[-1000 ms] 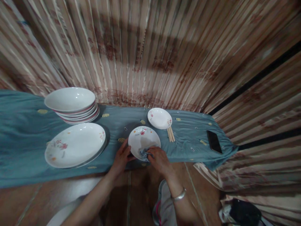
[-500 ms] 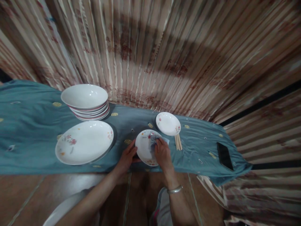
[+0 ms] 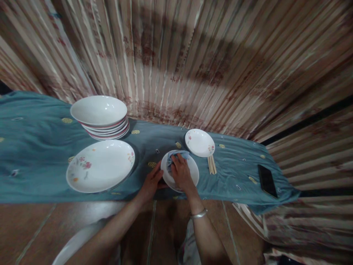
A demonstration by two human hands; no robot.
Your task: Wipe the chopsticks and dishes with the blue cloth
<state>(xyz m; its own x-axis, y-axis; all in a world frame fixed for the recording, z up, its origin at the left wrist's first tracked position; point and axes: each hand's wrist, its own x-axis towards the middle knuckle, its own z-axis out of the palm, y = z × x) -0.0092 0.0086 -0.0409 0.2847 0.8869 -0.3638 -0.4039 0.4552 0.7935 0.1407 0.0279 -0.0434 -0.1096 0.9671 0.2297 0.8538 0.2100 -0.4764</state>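
A small white plate lies near the front edge of the cloth-covered table. My left hand grips its left rim, thumb along the edge and fingers partly hidden beneath. Bunched under the fingers of my right hand is a light blue cloth, pressed against the plate's upper left inside. Just behind and to the right sits another small white plate with pink flowers. Several wooden chopsticks stick out at its front edge.
To the left is a large flowered oval plate, with a stack of dishes topped by a white bowl behind it. A black phone lies at the right on the teal tablecloth. A striped curtain hangs behind.
My right hand has moved the blue cloth from the plate's right side across to its upper left. My left hand keeps its hold on the rim. The view has shifted slightly.
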